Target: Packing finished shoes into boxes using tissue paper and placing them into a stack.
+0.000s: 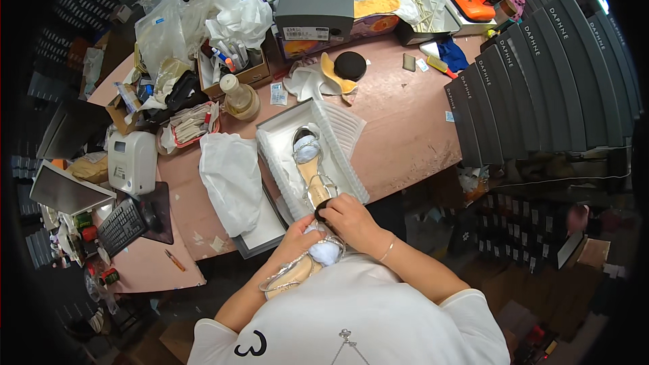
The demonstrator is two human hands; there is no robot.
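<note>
My left hand holds a silver strappy shoe close to my chest, with white tissue stuffing in its toe. My right hand rests on the near end of the open white shoe box, fingers closed around a small dark object at the heel of a second silver shoe that lies lengthwise in the box on white paper.
A box lid and a sheet of white tissue paper lie left of the box. A row of dark shoe boxes stands at the right. A label printer, keyboard, bottle and clutter fill the pink table's left and back.
</note>
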